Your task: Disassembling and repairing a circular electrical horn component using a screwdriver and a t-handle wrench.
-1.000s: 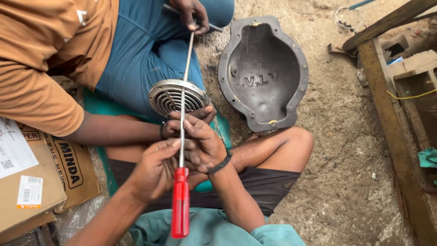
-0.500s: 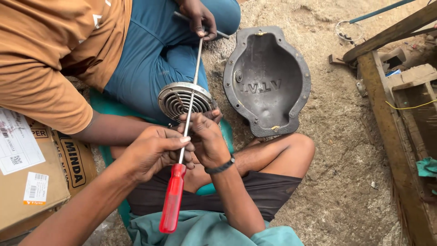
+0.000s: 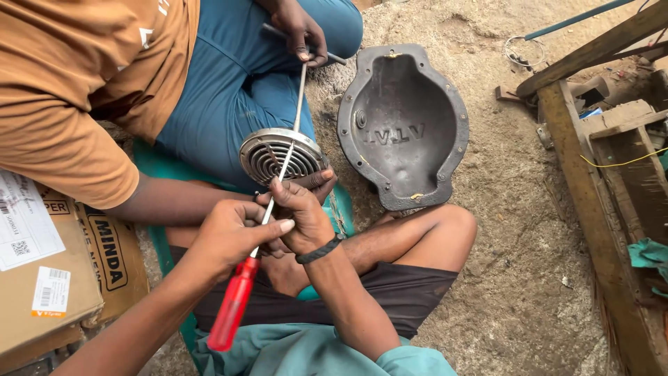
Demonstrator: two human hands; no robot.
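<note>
A long screwdriver with a red handle (image 3: 233,306) runs up across a round metal grille (image 3: 282,157). My left hand (image 3: 229,237) wraps the steel shaft just above the handle. My right hand (image 3: 300,214), with a black wristband, pinches the shaft a little higher, right below the grille. A co-worker in an orange shirt and blue trousers steadies the grille from beneath with one hand (image 3: 321,181). The co-worker's other hand (image 3: 299,28) is at the far tip of the shaft and also holds a thin metal rod.
A dark cast-metal cover (image 3: 403,125) lies hollow side up on the sandy ground to the right. Cardboard boxes (image 3: 49,257) sit at the left. Wooden beams (image 3: 598,209) and a green rag (image 3: 650,254) line the right edge. My crossed legs lie below.
The red handle has swung down and to the left, so the screwdriver now slants more. Both my hands stay closed on its shaft. The grille has barely moved.
</note>
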